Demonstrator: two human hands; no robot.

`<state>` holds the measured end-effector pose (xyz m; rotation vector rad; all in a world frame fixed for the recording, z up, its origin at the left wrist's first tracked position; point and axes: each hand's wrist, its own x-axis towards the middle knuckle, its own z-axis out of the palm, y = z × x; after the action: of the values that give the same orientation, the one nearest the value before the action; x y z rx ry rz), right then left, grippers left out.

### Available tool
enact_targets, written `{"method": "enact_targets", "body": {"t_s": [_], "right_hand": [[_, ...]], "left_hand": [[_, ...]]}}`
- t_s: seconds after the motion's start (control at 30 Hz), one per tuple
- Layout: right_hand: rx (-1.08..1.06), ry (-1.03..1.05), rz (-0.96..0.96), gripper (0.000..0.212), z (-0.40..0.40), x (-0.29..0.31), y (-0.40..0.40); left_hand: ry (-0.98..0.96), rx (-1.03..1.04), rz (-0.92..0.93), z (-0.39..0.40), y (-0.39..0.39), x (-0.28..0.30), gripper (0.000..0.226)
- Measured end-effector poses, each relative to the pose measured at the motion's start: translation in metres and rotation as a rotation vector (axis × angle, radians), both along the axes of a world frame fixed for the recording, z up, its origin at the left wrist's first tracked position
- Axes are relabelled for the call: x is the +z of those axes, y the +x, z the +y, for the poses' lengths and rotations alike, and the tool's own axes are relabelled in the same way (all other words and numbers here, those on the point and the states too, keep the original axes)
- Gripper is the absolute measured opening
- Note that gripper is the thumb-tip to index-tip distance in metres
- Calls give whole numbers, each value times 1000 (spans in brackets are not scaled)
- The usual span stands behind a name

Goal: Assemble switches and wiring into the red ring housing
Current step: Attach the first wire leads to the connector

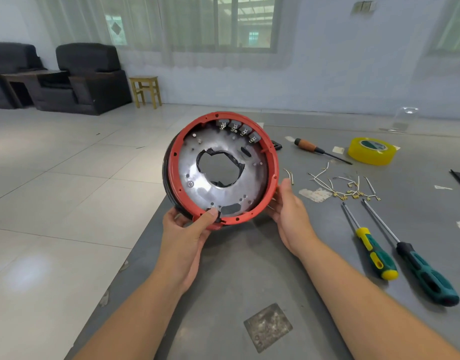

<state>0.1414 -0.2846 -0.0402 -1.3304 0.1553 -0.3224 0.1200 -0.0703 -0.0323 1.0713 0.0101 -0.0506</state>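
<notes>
L hand [183, 231] gripped the red ring housing [273, 162] at its 7 o'clock edge, thumb pressed over the rim, fingers curled behind. R hand [291, 211] held the rim at approx 4 o'clock, thumb up along the edge, fingers wrapped behind the back. Housing was lifted off the grey table [236, 281], tilted w/ open face toward the camera. Inside: a shiny metal plate [197, 162] w/ a ragged center hole. Four switches [239, 129] sat in a row along the inner rim, 12 to 2 o'clock. On the table at 3 o'clock of the housing lay loose wires [345, 185] w/ brass terminals. Two green-handled screwdrivers [395, 248] lay at 4 o'clock, a brown-handled screwdriver [320, 150] and a yellow tape roll [371, 151] at 2 o'clock.
</notes>
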Motion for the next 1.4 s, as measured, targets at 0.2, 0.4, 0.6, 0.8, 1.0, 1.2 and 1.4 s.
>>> {"method": "enact_targets", "body": {"t_s": [0.2,0.4,0.6,0.8,1.0,1.2,1.4], "right_hand": [[-95,-470,35,30,6,-5,2],[-114,-1117,103,22,-10,-2,13],[-252,-1462,273,32,-47,-4,42],[-150,-1542,430,51,-62,0,71],[-30,-1536,482,55,-64,-2,73],[72,-1570,356,63,-57,-9,41],[127,-1594,278,67,-48,-10,2]], "left_hand": [[-34,54,-5,-1,5,0,60],[-72,78,39,-1,6,0,67],[-80,70,31,1,6,-2,66],[-44,53,-1,1,7,-3,63],[-24,52,5,-1,5,-2,69],[-34,59,19,-1,3,0,71],[-33,70,25,-1,2,2,67]]}}
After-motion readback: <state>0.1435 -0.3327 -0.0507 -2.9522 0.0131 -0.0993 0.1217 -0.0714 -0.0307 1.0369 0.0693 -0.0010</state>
